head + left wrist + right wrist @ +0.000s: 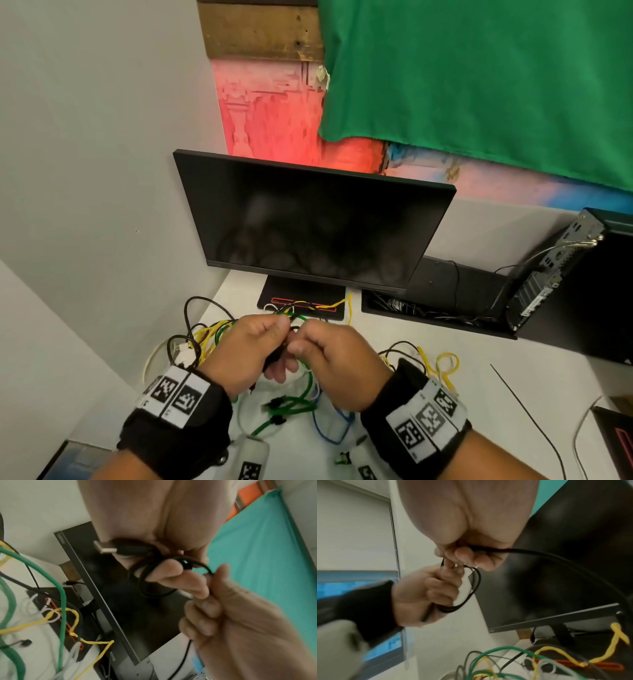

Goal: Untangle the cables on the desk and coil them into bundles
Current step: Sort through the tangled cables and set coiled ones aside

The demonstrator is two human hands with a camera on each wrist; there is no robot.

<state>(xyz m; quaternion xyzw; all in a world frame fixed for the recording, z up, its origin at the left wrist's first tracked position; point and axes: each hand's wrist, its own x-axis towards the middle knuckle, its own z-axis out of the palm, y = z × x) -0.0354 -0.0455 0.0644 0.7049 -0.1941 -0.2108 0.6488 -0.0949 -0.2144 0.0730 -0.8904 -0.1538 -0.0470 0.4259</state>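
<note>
My two hands meet above a tangle of cables on the white desk (534, 356). My left hand (278, 337) holds a small coil of black USB cable (145, 585) looped round its fingers, and the metal plug (105, 547) sticks out beside the palm. My right hand (300, 346) pinches the same black cable (556, 559) just past the coil; the free length runs down toward the desk. Green (294, 406), yellow (210, 334), blue (334, 430) and white cables lie crossed under and around the hands.
A dark monitor (308, 222) stands just behind the hands on a black base (301, 294). A black cable tray (435, 317) and a small computer (544, 270) are at the right. A thin loose wire (529, 409) lies on the desk's right side.
</note>
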